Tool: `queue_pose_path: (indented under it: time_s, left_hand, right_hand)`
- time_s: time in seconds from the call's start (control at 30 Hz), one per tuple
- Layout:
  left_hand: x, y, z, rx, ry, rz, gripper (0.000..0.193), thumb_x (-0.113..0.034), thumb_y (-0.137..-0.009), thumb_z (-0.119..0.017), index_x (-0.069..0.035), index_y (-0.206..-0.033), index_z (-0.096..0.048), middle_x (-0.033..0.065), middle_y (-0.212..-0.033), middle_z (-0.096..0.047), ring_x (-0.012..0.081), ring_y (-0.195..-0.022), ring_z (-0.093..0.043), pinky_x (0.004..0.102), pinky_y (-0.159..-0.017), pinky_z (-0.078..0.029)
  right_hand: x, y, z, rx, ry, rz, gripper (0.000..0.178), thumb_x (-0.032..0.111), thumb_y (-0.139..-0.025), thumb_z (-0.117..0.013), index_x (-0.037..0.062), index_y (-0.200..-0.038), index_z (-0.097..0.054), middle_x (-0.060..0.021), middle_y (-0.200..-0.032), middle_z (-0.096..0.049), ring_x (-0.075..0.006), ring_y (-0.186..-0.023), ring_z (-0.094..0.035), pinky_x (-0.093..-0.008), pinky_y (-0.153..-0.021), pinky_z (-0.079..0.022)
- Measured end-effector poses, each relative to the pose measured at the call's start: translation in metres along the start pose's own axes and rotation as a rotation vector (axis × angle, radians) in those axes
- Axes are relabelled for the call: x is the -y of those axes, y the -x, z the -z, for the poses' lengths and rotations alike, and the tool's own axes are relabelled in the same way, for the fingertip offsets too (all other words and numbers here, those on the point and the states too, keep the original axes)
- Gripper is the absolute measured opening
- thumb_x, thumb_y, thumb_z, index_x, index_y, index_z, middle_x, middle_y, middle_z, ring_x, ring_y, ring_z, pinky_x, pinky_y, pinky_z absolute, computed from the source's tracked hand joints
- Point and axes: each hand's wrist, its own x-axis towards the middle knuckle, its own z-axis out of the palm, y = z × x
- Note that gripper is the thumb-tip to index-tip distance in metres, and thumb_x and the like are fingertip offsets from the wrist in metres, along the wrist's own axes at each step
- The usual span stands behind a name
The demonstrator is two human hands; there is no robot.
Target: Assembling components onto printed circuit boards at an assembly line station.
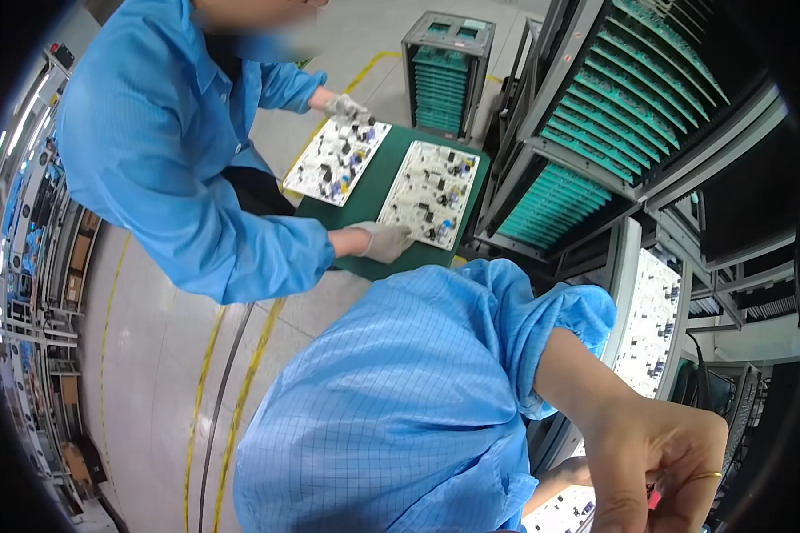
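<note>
My left hand (pixel 658 453), bare and with a ring on one finger, is bent downward at the lower right. Its fingers are curled, and a small red bit (pixel 654 499) shows between them; what they hold cannot be made out. Behind it, my right hand (pixel 580 471) is mostly covered, so its fingers do not show. It is close to a brightly lit white circuit board (pixel 560 513) carrying dark parts. Another lit white board (pixel 651 324) stands farther up, beyond my left forearm.
Across from me a co-worker in a blue smock touches two white boards (pixel 338 160) (pixel 431 191) with gloved hands on a green tabletop (pixel 384 151). Racks of green boards (pixel 613 98) (pixel 449 89) stand behind and at right. Yellow lines (pixel 253 382) mark the floor.
</note>
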Motion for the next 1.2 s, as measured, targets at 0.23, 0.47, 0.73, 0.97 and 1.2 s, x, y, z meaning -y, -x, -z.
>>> queue_pose_path:
  time_s: [0.23,0.47,0.73,0.97,1.2]
  left_hand:
    - [0.02,0.031,0.001,-0.006,0.021,0.202,0.055,-0.054,-0.086,-0.066,-0.001,-0.081,-0.057,0.0142,-0.089,-0.057,0.0196,-0.059,-0.05,0.028,-0.049,-0.037]
    - [-0.013,0.093,-0.011,-0.59,-0.249,0.554,0.037,-0.032,-0.096,-0.059,-0.001,-0.078,-0.065,0.0028,-0.068,-0.062,0.0084,-0.058,-0.054,0.0244,-0.053,-0.042]
    - [-0.107,0.324,-0.084,-1.942,-0.807,1.041,0.018,-0.022,-0.089,-0.057,-0.004,-0.091,-0.061,0.0054,-0.078,-0.063,0.0129,-0.064,-0.059,0.025,-0.056,-0.046]
    - [-0.159,0.361,-0.148,-2.382,-0.987,0.685,0.02,-0.009,-0.09,-0.051,-0.001,-0.108,-0.054,0.0105,-0.087,-0.065,0.0142,-0.062,-0.06,0.0253,-0.051,-0.045]
    - [-0.19,0.376,-0.148,-2.46,-1.043,0.505,0.027,-0.01,-0.096,-0.044,-0.001,-0.122,-0.047,0.0144,-0.09,-0.064,0.0153,-0.058,-0.059,0.0251,-0.047,-0.044]
  right_hand:
    - [0.006,0.03,-0.008,-0.014,0.093,-0.022,0.029,0.024,-0.1,-0.043,-0.0017,-0.102,-0.056,-0.0065,-0.074,-0.052,-0.0159,-0.066,-0.047,-0.0304,-0.067,-0.042]
    - [0.007,0.059,-0.006,-0.018,0.191,-0.036,0.029,0.024,-0.1,-0.043,-0.0021,-0.104,-0.056,-0.0058,-0.071,-0.052,-0.0149,-0.063,-0.046,-0.0299,-0.067,-0.042]
    - [0.004,0.089,-0.008,0.279,-0.138,-0.294,0.026,0.018,-0.1,-0.046,-0.0032,-0.11,-0.057,-0.0075,-0.079,-0.055,-0.014,-0.071,-0.05,-0.026,-0.07,-0.042]
    - [0.028,0.114,-0.164,0.898,-0.327,-0.938,0.028,0.016,-0.098,-0.052,-0.0002,-0.12,-0.059,-0.0079,-0.094,-0.065,-0.0158,-0.084,-0.063,-0.0279,-0.078,-0.05]
    - [0.011,0.184,-0.286,1.232,-0.437,-1.231,0.037,0.012,-0.098,-0.05,-0.0017,-0.132,-0.05,-0.0077,-0.1,-0.067,-0.0122,-0.083,-0.062,-0.0257,-0.075,-0.053]
